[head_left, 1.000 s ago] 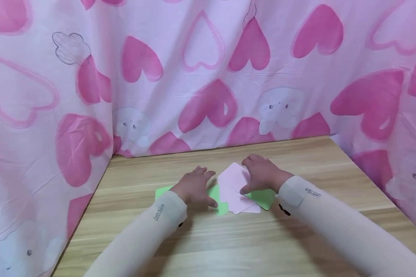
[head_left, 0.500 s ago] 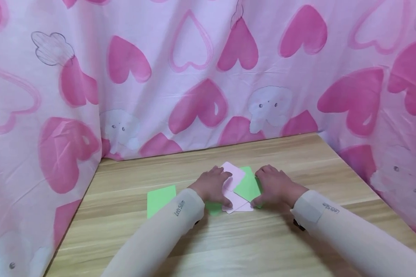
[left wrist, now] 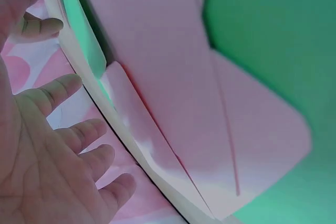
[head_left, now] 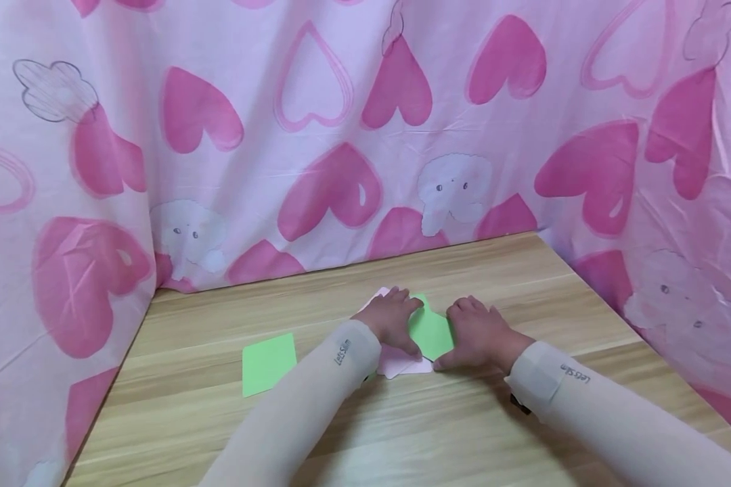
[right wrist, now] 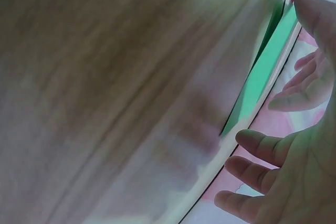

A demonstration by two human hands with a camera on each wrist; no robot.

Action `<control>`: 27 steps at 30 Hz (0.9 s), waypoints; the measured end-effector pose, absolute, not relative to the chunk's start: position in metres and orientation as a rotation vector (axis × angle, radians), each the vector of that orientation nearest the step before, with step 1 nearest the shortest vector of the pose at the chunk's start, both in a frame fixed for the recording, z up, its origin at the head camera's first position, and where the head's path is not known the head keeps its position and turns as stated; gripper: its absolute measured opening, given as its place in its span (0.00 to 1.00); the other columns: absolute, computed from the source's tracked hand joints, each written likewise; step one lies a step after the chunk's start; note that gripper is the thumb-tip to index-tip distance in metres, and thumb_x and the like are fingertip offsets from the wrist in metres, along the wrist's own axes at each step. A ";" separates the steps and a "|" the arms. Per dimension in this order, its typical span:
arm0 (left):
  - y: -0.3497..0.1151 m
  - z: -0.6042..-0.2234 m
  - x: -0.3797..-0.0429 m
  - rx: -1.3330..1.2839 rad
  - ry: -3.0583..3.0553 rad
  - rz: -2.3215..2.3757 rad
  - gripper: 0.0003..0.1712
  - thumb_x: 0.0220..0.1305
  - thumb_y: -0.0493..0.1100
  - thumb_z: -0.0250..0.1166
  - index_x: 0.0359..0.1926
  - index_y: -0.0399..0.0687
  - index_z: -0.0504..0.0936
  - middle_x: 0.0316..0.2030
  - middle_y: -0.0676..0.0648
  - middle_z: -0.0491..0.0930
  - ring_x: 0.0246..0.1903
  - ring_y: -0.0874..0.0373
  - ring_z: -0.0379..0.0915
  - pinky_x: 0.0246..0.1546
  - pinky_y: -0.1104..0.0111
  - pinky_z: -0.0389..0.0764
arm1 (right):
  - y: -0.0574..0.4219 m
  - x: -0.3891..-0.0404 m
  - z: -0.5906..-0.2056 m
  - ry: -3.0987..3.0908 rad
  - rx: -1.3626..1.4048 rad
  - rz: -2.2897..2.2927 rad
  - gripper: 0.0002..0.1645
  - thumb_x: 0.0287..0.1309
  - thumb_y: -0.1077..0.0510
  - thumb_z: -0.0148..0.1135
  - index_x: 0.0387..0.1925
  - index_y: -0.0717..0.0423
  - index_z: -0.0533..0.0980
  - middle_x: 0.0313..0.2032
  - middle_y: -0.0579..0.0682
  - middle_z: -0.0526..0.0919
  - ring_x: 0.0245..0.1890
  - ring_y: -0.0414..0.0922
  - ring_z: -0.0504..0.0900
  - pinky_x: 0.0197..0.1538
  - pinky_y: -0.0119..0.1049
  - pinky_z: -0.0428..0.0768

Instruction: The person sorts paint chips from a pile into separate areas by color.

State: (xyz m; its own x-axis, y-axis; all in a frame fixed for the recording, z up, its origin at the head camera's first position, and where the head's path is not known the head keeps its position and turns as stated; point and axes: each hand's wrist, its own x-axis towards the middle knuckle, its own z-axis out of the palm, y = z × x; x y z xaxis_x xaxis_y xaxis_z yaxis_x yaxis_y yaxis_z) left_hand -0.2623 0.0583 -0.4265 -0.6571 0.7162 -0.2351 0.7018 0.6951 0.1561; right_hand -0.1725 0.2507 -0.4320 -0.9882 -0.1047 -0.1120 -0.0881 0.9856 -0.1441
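Between my hands a green paper card [head_left: 432,333] lies over a loose overlapping pile of pink cards [head_left: 405,366]. My left hand [head_left: 391,321] is over the pile's left side and hides much of it, its fingers spread beside the pink cards in the left wrist view. My right hand [head_left: 478,330] is at the green card's right edge, with the thumb near its lower corner. In the right wrist view the fingers [right wrist: 260,145] are apart and loosely bent, and a green edge [right wrist: 257,80] shows near the thumb. Whether the fingertips touch the cards is hard to tell.
Another green card [head_left: 268,364] lies apart on the left of the wood-grain table [head_left: 463,433]. A pink heart-print cloth [head_left: 317,169] stands behind the table and along both sides. Beige sleeves cover both forearms.
The green card, earlier partly under my right hand and the pink cards, now lies on top of them. My left hand has moved right across the pile, closer to my right hand.
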 end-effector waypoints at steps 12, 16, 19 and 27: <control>0.062 -0.431 -0.265 1.078 2.635 0.048 0.59 0.50 0.69 0.79 0.80 0.63 0.65 0.81 0.45 0.58 0.83 0.43 0.46 0.82 0.49 0.52 | 0.249 -0.173 -0.440 3.019 -0.142 -0.191 0.63 0.34 0.22 0.79 0.61 0.62 0.75 0.62 0.60 0.76 0.70 0.67 0.69 0.63 0.79 0.70; 0.063 -0.435 -0.266 1.071 2.656 0.036 0.58 0.49 0.72 0.78 0.78 0.63 0.66 0.80 0.46 0.60 0.83 0.44 0.47 0.82 0.49 0.53 | 0.248 -0.175 -0.441 3.021 -0.149 -0.209 0.61 0.35 0.24 0.80 0.61 0.62 0.75 0.62 0.60 0.76 0.70 0.67 0.69 0.63 0.79 0.69; 0.064 -0.436 -0.266 1.090 2.681 0.012 0.58 0.48 0.74 0.77 0.77 0.62 0.68 0.79 0.46 0.62 0.82 0.44 0.49 0.82 0.48 0.55 | 0.247 -0.177 -0.441 3.017 -0.153 -0.232 0.60 0.36 0.25 0.80 0.61 0.62 0.74 0.61 0.60 0.76 0.68 0.66 0.70 0.63 0.79 0.69; 0.066 -0.436 -0.261 1.139 2.721 -0.026 0.57 0.47 0.77 0.76 0.73 0.58 0.71 0.75 0.48 0.67 0.81 0.45 0.52 0.81 0.47 0.57 | 0.249 -0.183 -0.438 3.002 -0.143 -0.281 0.56 0.34 0.29 0.84 0.56 0.61 0.75 0.58 0.59 0.76 0.59 0.58 0.74 0.62 0.80 0.70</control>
State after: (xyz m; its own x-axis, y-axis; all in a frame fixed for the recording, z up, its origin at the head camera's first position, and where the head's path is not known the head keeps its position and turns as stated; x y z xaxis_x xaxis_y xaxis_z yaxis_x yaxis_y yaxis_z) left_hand -0.2610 0.0662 -0.4359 -0.6863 0.7042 -0.1821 0.7076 0.7043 0.0570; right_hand -0.1831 0.2489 -0.4382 -0.9879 -0.1056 -0.1132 -0.0827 0.9782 -0.1905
